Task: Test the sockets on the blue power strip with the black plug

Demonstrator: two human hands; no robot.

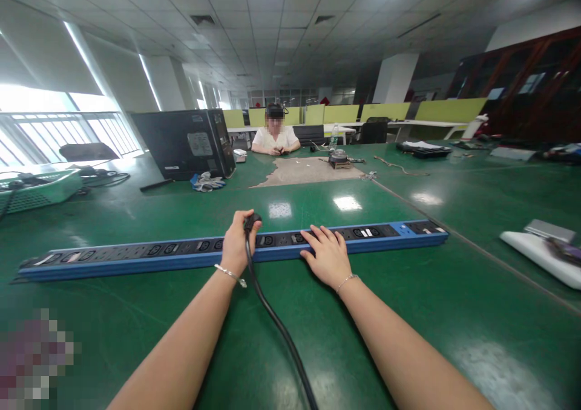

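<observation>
A long blue power strip with black sockets lies across the green table. My left hand is closed around a black plug at the strip's middle; whether the plug touches a socket cannot be made out. From the plug a thick black cable runs down toward the near edge of the view. Resting flat on the strip, right of the plug, is my right hand, fingers spread and holding nothing.
A black computer case stands at the back left, with gloves before it and a green basket further left. Across the table sits a person. At right lies a white object; a bottle stands behind.
</observation>
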